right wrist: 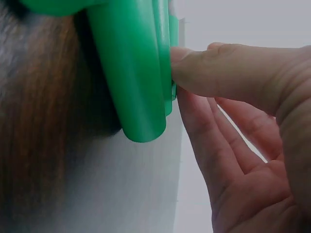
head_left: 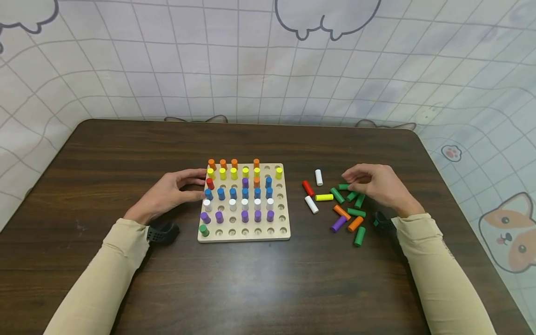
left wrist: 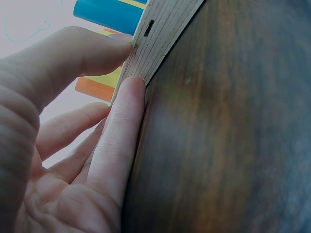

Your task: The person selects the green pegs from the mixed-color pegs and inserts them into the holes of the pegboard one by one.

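Note:
A pale wooden pegboard (head_left: 238, 237) stands left of centre, with rows of coloured pegs upright in its holes. My left hand (head_left: 175, 188) touches the board's left edge; in the left wrist view the thumb (left wrist: 109, 51) lies by the top edge near a blue peg (left wrist: 109, 15), and a fingertip meets the side. Over on the right, my right hand (head_left: 374, 184) reaches down at loose green pegs (head_left: 337, 195). The right wrist view has its thumb tip beside several green pegs (right wrist: 129, 73). Whether a peg is pinched there is hidden.
Between board and right hand lie loose pegs: red (head_left: 308, 188), white (head_left: 311, 204), yellow (head_left: 324, 197), purple (head_left: 338, 224) and orange (head_left: 355, 224). Another green peg (head_left: 359, 237) lies nearest the front. A patterned sheet (head_left: 255, 60) rises behind the dark wooden table (head_left: 234, 288).

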{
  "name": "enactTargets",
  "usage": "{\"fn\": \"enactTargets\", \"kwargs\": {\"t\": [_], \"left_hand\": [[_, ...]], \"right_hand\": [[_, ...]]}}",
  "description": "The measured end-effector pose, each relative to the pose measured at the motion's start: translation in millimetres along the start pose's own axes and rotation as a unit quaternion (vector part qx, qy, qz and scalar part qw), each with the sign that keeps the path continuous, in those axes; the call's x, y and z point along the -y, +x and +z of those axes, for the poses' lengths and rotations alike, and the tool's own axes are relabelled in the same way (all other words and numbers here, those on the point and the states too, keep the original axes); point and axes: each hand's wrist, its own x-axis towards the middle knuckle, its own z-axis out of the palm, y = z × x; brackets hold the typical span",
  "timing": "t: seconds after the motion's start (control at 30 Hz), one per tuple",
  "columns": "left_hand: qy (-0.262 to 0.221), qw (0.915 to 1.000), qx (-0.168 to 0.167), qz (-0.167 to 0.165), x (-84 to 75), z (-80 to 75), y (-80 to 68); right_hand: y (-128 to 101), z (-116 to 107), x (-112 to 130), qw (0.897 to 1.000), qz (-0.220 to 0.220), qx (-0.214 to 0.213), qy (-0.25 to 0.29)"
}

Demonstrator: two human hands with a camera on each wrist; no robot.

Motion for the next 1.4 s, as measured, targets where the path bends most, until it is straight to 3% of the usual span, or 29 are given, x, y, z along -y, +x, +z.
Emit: {"fn": "enactTargets", "kwargs": {"t": [0.3,1.0,1.4], "left_hand": [[-0.002,1.0000,0.000,0.006,0.0,0.3,1.4],[0.000,0.9999,-0.004,0.012,-0.5,-0.2,-0.1],[0.000,0.9999,-0.005,0.010,1.4,-0.1,-0.8]], "right_hand": [[-2.7,1.4,1.5,1.000,-0.008,-0.010,-0.009],[0.4,0.0,-1.5,0.999,0.022,0.004,-0.050],[0.0,0.7,1.1,0.998,0.001,-0.001,-0.055]]}}
